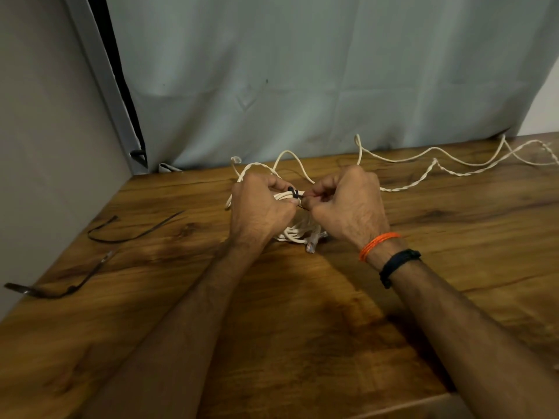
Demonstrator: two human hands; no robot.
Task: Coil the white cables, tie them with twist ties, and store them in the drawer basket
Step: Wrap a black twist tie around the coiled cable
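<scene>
A coiled white cable [292, 234] with clear plugs at its ends lies on the wooden table [272, 313] under both hands. A black twist tie [294, 193] is wrapped around the coil's top. My left hand [260, 207] grips the coil and pinches the tie beside the wrap. My right hand [348, 204] pinches the tie's free ends just right of it. A second white cable [438, 164] lies uncoiled, partly twisted, across the table's back right.
Two spare black ties lie on the table's left: one [130, 231] bent in a loop, another [60, 290] near the left edge. A grey curtain [302, 86] hangs behind the table, and a wall stands close on the left.
</scene>
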